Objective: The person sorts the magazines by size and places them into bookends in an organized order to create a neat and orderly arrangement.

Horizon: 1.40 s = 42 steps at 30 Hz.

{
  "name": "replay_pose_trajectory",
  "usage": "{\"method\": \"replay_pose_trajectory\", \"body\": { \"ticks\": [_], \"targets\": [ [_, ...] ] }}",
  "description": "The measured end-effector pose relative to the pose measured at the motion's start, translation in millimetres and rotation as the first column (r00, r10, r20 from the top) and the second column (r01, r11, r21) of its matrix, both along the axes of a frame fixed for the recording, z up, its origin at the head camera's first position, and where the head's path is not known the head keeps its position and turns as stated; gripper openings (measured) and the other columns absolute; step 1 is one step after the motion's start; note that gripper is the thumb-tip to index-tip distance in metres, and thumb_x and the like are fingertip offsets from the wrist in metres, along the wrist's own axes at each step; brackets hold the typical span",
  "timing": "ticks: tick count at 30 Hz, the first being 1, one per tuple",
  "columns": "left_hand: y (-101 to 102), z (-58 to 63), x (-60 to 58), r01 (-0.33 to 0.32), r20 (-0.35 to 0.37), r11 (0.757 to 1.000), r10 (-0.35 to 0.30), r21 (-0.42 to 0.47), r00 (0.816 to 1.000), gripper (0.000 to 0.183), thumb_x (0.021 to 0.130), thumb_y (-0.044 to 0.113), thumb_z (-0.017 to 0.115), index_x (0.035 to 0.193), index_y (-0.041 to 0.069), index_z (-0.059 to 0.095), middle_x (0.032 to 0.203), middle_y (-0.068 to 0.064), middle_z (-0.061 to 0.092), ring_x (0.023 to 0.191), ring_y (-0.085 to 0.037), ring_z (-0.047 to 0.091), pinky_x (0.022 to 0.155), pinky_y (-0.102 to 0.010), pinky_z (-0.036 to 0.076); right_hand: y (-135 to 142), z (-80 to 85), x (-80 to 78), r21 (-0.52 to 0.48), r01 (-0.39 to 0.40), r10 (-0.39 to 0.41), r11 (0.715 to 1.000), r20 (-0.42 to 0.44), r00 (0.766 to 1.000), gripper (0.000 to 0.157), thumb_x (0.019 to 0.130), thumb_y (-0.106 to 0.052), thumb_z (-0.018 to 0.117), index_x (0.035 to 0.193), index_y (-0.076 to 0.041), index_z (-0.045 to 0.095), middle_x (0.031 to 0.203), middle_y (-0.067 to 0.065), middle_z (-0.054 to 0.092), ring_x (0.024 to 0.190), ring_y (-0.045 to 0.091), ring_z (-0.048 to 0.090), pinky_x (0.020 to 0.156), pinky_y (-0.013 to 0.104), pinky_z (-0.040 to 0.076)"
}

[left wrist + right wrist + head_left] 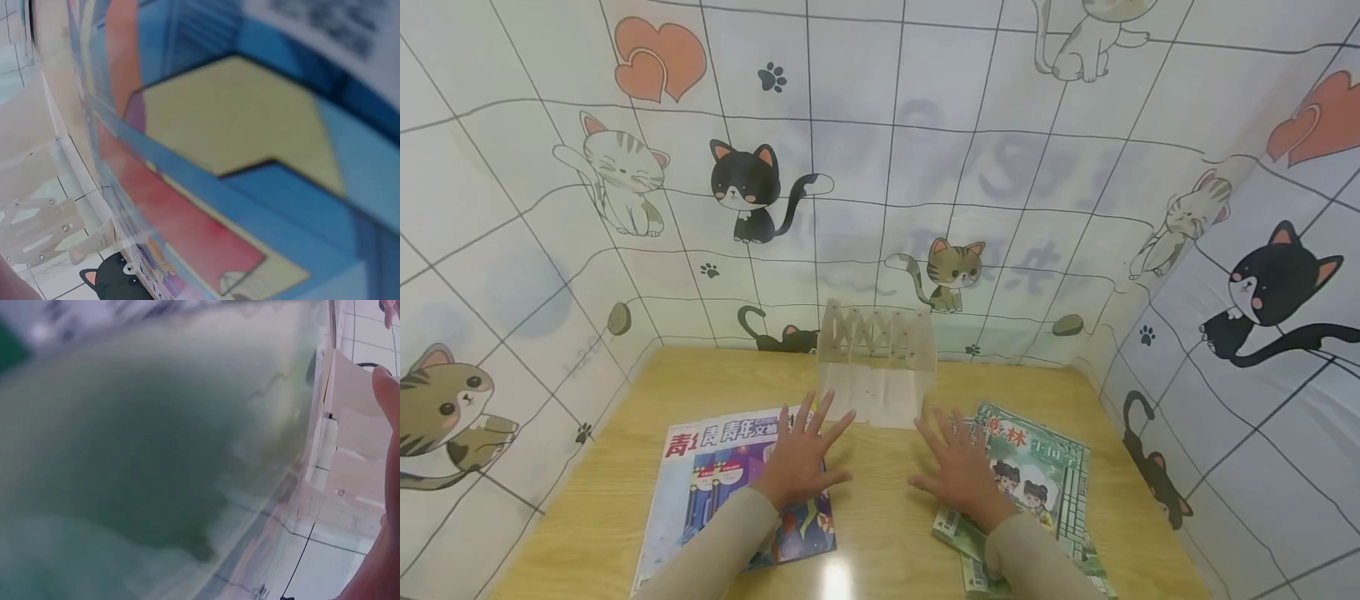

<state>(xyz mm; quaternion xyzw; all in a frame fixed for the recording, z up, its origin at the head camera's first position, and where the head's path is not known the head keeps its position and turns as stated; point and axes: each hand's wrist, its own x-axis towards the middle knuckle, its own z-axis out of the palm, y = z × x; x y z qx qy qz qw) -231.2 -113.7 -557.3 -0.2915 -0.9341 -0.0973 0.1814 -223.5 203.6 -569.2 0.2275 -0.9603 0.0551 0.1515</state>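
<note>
My left hand [801, 457], fingers spread, lies palm down over the right part of several fanned magazines [700, 492] with blue and purple covers. My right hand [961, 475] is spread the same way at the left edge of a stack of green magazines [1037, 467]. Neither hand grips anything. Between and beyond the fingertips stands a pale, slotted rack [876, 358] with zigzag dividers. In the left wrist view a blue and yellow cover [237, 119] fills most of the picture. The right wrist view shows a blurred green cover [137, 456] and part of the thumb.
The wooden table [880, 500] meets a cloth backdrop [865, 167] printed with cats and grid lines at the back and sides. The rack stands at the table's back edge. Magazines lie on the left and right, with bare wood between them.
</note>
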Motion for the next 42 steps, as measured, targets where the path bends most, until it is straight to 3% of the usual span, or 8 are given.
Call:
{"method": "replay_pose_trajectory", "body": {
  "ticks": [7, 14, 23, 32, 38, 42],
  "targets": [
    [0, 2.7, -6.9, -0.006, -0.078, 0.999, 0.009, 0.035, 0.997, 0.091, 0.077, 0.068, 0.065, 0.153, 0.031, 0.030, 0.161, -0.015, 0.012, 0.143, -0.044, 0.012, 0.104, -0.073, 0.014, 9, 0.1, 1.0, -0.044, 0.026, -0.025, 0.999, 0.024, 0.999, 0.094, 0.077, -0.070, 0.064, 0.154, -0.027, 0.031, 0.160, 0.011, 0.020, 0.145, 0.041, 0.007, 0.101, 0.076, 0.018],
    [1, 9.4, -14.0, -0.051, -0.049, 0.995, 0.055, 0.088, 0.997, 0.084, 0.086, 0.076, 0.043, 0.155, 0.034, 0.022, 0.161, -0.014, 0.007, 0.142, -0.044, 0.016, 0.106, -0.071, 0.015, 17, 2.8, 1.7, -0.028, 0.089, -0.088, 0.996, 0.054, 0.995, 0.094, 0.079, -0.071, 0.062, 0.155, -0.028, 0.027, 0.161, 0.009, 0.015, 0.146, 0.038, 0.005, 0.104, 0.073, 0.016],
    [2, 23.2, -17.6, -0.074, 0.009, 0.980, 0.073, 0.186, 0.997, 0.090, 0.082, 0.054, 0.070, 0.156, 0.029, 0.024, 0.162, -0.011, 0.002, 0.146, -0.037, 0.008, 0.111, -0.064, 0.014, 28, 6.0, 2.4, -0.089, 0.114, -0.109, 0.990, 0.060, 0.992, 0.091, 0.080, -0.065, 0.067, 0.153, -0.023, 0.033, 0.159, 0.014, 0.019, 0.145, 0.040, 0.009, 0.102, 0.074, 0.020],
    [4, 34.6, -27.4, -0.089, 0.025, 0.959, 0.085, 0.267, 0.996, 0.090, 0.084, 0.049, 0.071, 0.156, 0.024, 0.023, 0.162, -0.013, 0.005, 0.143, -0.039, 0.016, 0.109, -0.063, 0.022, 42, 7.4, 3.0, -0.092, 0.147, -0.141, 0.985, 0.068, 0.988, 0.094, 0.080, -0.066, 0.066, 0.155, -0.026, 0.026, 0.160, 0.015, 0.017, 0.142, 0.046, 0.016, 0.101, 0.074, 0.022],
    [3, 40.4, -31.8, -0.134, 0.094, 0.944, 0.111, 0.301, 0.989, 0.090, 0.085, 0.048, 0.071, 0.156, 0.026, 0.021, 0.161, -0.013, 0.010, 0.141, -0.039, 0.024, 0.109, -0.060, 0.027, 43, 10.0, 4.4, -0.124, 0.225, -0.213, 0.966, 0.102, 0.972, 0.093, 0.080, -0.059, 0.070, 0.154, -0.020, 0.030, 0.158, 0.018, 0.021, 0.141, 0.047, 0.016, 0.103, 0.073, 0.019],
    [3, 43.4, -33.6, -0.147, 0.151, 0.935, 0.102, 0.322, 0.983, 0.090, 0.086, 0.044, 0.072, 0.157, 0.026, 0.019, 0.163, -0.009, 0.005, 0.142, -0.038, 0.023, 0.110, -0.059, 0.026, 46, 10.5, 6.0, -0.167, 0.262, -0.246, 0.950, 0.111, 0.963, 0.092, 0.081, -0.053, 0.073, 0.154, -0.017, 0.029, 0.156, 0.021, 0.023, 0.140, 0.048, 0.016, 0.103, 0.073, 0.018]
  ]
}}
